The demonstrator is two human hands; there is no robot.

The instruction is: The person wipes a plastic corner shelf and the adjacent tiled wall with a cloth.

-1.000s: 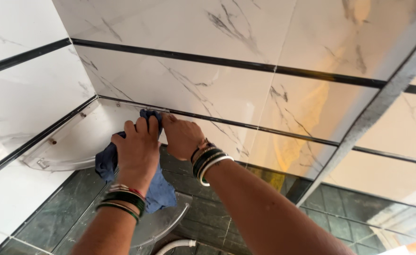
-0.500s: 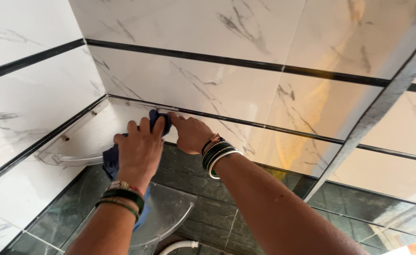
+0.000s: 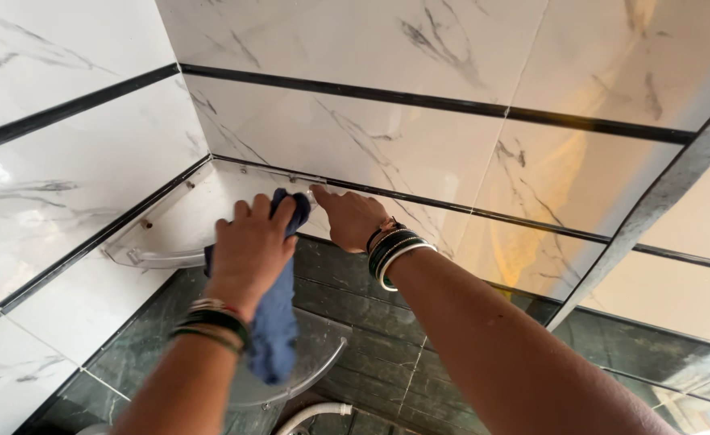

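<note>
Two hands at a glass corner shelf on a marble-tiled wall.
The left hand point(image 3: 250, 250) grips a blue cloth point(image 3: 277, 322) that lies on the upper glass shelf point(image 3: 157, 256) edge and hangs down; the right hand point(image 3: 351, 217), fingers bent, touches the shelf edge by the wall point(image 3: 419, 153).

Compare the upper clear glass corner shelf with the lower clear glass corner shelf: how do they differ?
The upper clear glass corner shelf sits in the white marble-look tiles; the lower clear glass corner shelf sits against dark green tiles. The left hand presses a dark blue cloth at the upper shelf's edge; the cloth partly hides the lower. Both are curved-fronted.
</note>
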